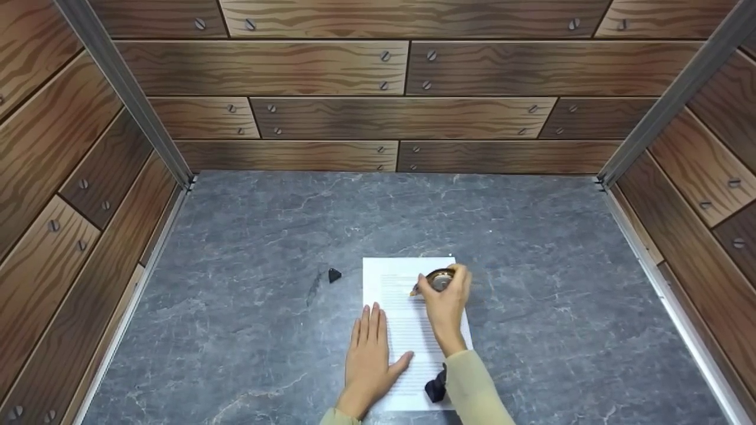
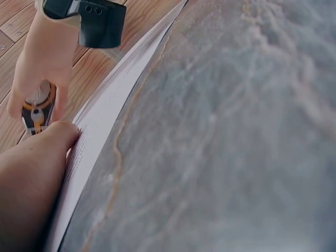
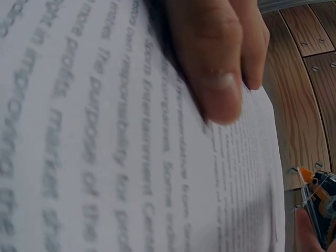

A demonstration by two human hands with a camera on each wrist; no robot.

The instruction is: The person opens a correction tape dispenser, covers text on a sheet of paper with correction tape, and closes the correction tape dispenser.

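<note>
A printed white sheet (image 1: 401,330) lies on the grey marbled surface. My left hand (image 1: 372,357) rests flat on its lower left part, fingers straight and thumb spread. In my right hand (image 1: 447,301) I grip a small rounded dispenser (image 1: 440,280) with a dark and orange body, its orange tip (image 1: 413,293) over the upper part of the sheet. The left wrist view shows the dispenser (image 2: 39,107) between the fingers of the right hand (image 2: 44,68). In the right wrist view, the dispenser (image 3: 321,202) is at the lower right edge and the left hand (image 3: 215,58) lies on the print.
A small black piece (image 1: 334,275) lies left of the sheet. A black camera mount (image 1: 436,386) is at the right wrist, above the sheet's lower part. Wood-patterned walls (image 1: 331,118) with grey metal corner posts enclose the surface at the back and both sides.
</note>
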